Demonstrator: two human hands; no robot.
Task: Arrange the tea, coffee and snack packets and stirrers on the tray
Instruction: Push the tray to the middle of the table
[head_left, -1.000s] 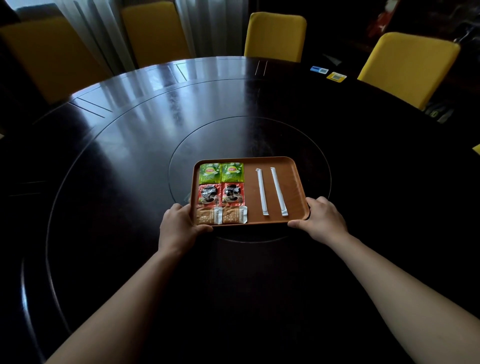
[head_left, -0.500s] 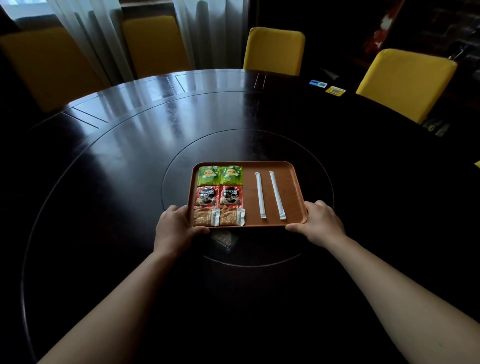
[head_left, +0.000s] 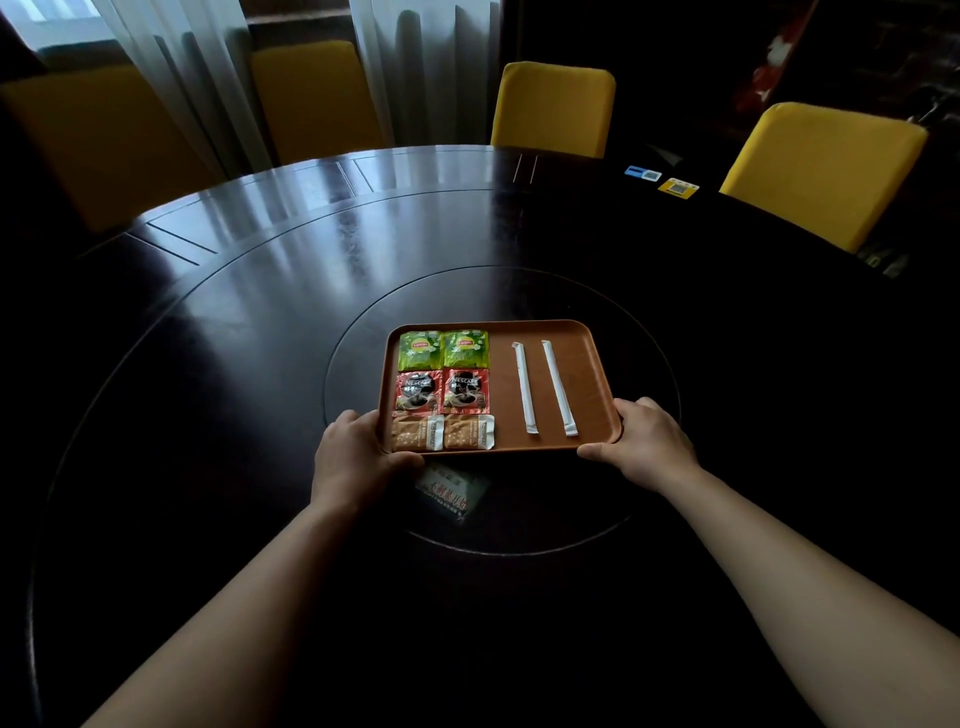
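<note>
Brown tray on a dark round table, lying over the inset central disc, gripped at its two near corners; left hand closed on the corner at 7 o'clock of the tray, thumb over the rim, fingers hidden beneath; right hand closed on the corner at 5 o'clock, thumb along the near edge. Left half of the tray: three rows of paired packets, edges touching or nearly so; two green tea packets at 11 o'clock; two red coffee packets directly below them, toward 9 o'clock; two tan snack packets nearest the viewer, at 7 o'clock, beside the left thumb. Right half: two white wrapped stirrers laid side by side, apart, running from 12 toward 6 o'clock with a slight splay at the near ends. Just below the tray's near edge, at 6 o'clock, a faint patch with red characters on the table surface; whether a card or a reflection cannot be told. Far table edge at 1 o'clock: a small blue card and a yellow card. Yellow chairs around the far side; pale curtains at 11 o'clock.
</note>
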